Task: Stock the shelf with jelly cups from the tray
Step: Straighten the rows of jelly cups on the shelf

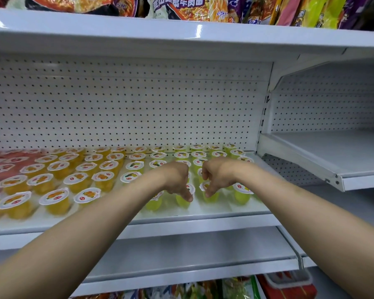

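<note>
My left hand [177,180] and right hand [217,176] curled down over the front green jelly cups [242,192] on the shelf [181,221], thumbs touching lids; grip unclear.

Left hand [177,180], right hand [216,178], seemingly curled.

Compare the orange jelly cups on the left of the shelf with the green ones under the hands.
The orange jelly cups hold deep amber jelly; the green jelly cups hold pale yellow-green jelly. The orange ones stand left of the arms, untouched; the green ones sit on the right, where the left hand and right hand reach down onto the front ones. Both kinds are upright in rows with white printed lids.
</note>
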`<state>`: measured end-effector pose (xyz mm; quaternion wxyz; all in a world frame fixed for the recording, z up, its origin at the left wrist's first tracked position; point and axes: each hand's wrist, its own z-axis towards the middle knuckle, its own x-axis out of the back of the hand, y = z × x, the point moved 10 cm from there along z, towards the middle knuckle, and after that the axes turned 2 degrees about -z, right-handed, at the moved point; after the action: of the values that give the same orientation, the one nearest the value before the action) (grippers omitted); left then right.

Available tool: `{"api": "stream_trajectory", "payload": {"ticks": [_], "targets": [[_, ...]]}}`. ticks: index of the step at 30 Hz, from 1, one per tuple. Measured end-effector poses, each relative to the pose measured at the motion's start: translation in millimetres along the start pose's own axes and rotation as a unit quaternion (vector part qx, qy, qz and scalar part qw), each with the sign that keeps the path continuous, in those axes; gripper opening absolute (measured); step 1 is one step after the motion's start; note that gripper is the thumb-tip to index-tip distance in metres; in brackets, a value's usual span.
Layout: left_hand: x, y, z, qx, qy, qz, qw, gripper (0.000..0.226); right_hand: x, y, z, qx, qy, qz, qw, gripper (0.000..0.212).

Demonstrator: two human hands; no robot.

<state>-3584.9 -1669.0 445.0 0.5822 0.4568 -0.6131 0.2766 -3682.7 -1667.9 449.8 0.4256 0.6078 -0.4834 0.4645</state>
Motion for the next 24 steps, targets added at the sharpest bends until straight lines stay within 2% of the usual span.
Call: {"api": "stream_trajectory", "payload": {"ticks": [19,22,24], "targets": [[2,-1,2,-0.031,0.002,0.011,0.999,0.05,-5,5,4,-0.004,-0.019,0.028,0.999,0.071],[13,-3,3,-0.026,0.012,0.029,0.999,0.054,13,15,2,-0.01,0.017,0.033,0.999,0.071],[31,-3,7,-0.022,0.047,0.023,0.998,0.055,34,31,1,-0.024,0.06,0.04,0.997,0.07]]}}
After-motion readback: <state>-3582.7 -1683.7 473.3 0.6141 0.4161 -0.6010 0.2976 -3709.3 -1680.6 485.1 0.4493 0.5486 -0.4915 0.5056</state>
